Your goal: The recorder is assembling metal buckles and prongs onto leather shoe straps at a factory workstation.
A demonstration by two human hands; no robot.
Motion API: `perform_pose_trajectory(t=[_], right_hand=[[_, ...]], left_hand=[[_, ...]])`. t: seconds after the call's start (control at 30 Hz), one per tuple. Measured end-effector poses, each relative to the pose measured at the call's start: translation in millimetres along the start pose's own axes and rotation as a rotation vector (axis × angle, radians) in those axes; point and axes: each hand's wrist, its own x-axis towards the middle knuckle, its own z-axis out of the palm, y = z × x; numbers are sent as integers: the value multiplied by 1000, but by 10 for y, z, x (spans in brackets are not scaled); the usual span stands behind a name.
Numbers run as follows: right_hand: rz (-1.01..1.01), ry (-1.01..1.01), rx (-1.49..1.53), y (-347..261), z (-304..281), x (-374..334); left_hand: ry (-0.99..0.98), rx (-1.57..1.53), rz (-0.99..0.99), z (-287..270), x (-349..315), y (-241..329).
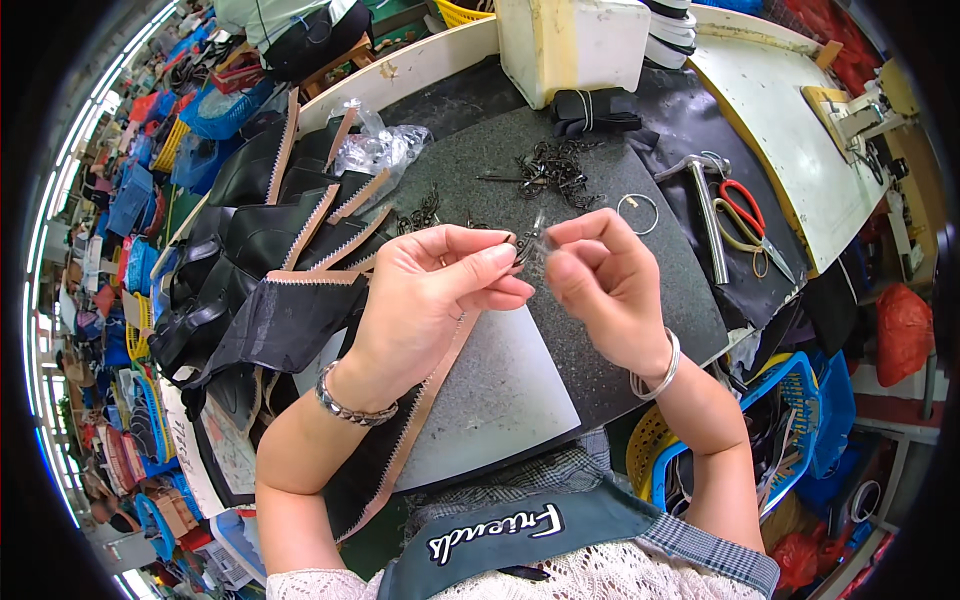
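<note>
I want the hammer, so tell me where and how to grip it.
Grip the hammer by the near half of its straight handle, likely best from above and the left: the head lies at the far end, the handle points toward the person, and the scissors crowd its right side.

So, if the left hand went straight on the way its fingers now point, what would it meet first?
The left hand would probably meet the small clear plastic piece first, right by the right hand; depth there is hard to judge.

Speckled dark-grey board (690, 310), plain whitish sheet (500, 395)
</note>
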Motion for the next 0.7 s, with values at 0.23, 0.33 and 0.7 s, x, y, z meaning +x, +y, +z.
perform_pose_trajectory(t=[0.23, 0.33, 0.7], right_hand=[[-131, -44, -290, -87, -123, 138], [-232, -9, -303, -95, -84, 106], [-394, 153, -226, 53, 50, -5]], left_hand=[[28, 33, -52, -32, 5, -52], [16, 41, -20, -27, -5, -73], [40, 122, -22, 42, -3, -120]])
